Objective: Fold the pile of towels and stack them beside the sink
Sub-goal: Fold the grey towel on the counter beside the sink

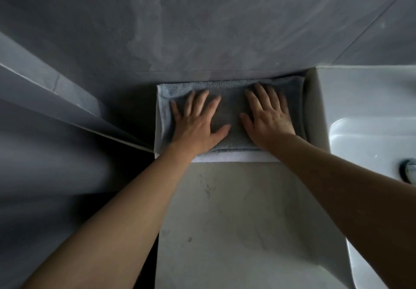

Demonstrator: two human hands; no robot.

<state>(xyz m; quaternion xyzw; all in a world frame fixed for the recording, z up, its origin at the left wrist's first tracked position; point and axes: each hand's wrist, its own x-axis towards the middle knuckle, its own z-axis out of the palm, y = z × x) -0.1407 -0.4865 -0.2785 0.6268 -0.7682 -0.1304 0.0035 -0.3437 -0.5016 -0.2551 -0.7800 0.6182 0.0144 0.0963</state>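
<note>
A folded grey towel (229,108) lies on top of a white towel (227,157) at the back of the pale counter (236,221), against the grey wall (202,29) and just left of the white sink (364,131). The person's left hand (198,122) and right hand (267,117) both press flat on the grey towel, fingers straight and spread, gripping nothing.

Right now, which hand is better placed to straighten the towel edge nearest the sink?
Probably the right hand: it presses flat on the gray towel at the end beside the sink; the left hand lies farther away.
</note>
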